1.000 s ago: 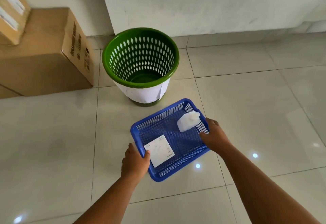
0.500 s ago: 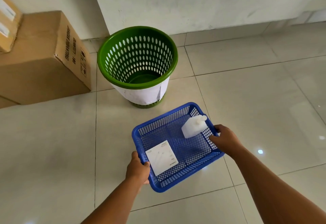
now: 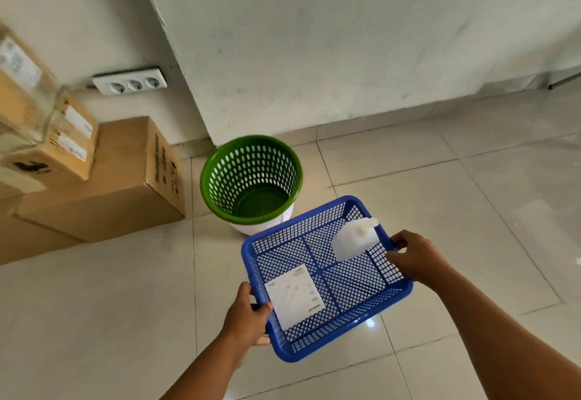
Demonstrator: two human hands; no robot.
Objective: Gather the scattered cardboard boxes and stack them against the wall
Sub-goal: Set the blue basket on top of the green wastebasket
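With the cardboard boxes (image 3: 103,179) already stacked against the wall (image 3: 78,22) at far left, the left hand (image 3: 248,314) and right hand (image 3: 415,256) each grip a rim of the blue basket (image 3: 390,302), so box gathering appears largely complete.

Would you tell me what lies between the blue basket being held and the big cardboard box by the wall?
In the head view, the green wastebasket stands between the blue basket and the cardboard box; bare floor tiles lie nearer.

Blurred cardboard boxes (image 3: 47,135) cut by the left edge (labels unreadable), small print on the white card (image 3: 294,295).
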